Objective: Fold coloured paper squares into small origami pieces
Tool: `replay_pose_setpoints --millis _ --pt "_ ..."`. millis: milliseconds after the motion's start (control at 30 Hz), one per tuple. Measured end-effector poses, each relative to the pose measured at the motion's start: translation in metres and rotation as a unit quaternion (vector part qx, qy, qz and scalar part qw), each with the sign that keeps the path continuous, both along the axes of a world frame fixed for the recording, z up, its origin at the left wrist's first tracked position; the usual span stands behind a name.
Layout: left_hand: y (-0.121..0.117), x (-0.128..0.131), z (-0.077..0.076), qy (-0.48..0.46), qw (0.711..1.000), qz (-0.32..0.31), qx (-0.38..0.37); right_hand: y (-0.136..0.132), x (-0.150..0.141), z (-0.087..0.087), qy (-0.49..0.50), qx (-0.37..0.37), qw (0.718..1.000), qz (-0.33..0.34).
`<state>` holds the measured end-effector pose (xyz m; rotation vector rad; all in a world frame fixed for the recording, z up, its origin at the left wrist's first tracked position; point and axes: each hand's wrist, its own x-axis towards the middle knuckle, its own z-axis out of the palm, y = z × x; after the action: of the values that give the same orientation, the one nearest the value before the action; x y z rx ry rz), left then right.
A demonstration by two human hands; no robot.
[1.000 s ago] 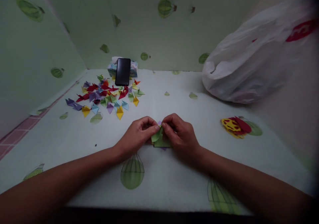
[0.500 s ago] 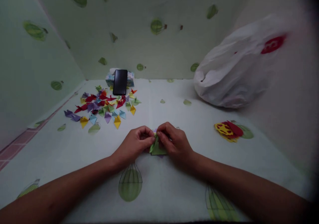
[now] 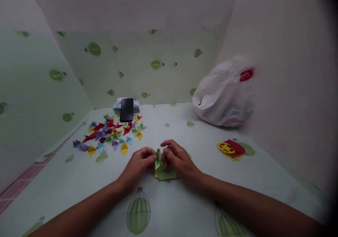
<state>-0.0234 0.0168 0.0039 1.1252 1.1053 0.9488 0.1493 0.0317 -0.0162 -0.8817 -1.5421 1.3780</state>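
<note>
A small curled piece of green paper (image 3: 157, 160) stands pinched between the thumb and forefinger of my left hand (image 3: 138, 165). Just right of it, my right hand (image 3: 178, 162) has its forefinger raised away from the thumb, other fingers curled, with nothing visible in it. Beneath both hands lies a stack of square paper sheets (image 3: 167, 175), green on top with a yellow edge showing at the left. My right hand covers part of the stack.
Folded paper cranes (image 3: 105, 135) in several colours spread at the left. Behind them a black phone (image 3: 126, 110) leans on a tissue box (image 3: 136, 105). Red and yellow paper cutouts (image 3: 232, 148) lie at the right. A white plastic bag (image 3: 224, 93) rests against the right wall.
My right fingers have come away from the green paper, which stays in my left hand. The camera view has tilted up, showing more wall.
</note>
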Motion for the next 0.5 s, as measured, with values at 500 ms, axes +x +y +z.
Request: replay_pose_setpoints --millis 500 --pt "-0.0031 0.0005 0.0001 0.032 0.998 0.031 0.048 -0.0007 -0.0030 0.0026 0.050 -0.102 0.992 0.051"
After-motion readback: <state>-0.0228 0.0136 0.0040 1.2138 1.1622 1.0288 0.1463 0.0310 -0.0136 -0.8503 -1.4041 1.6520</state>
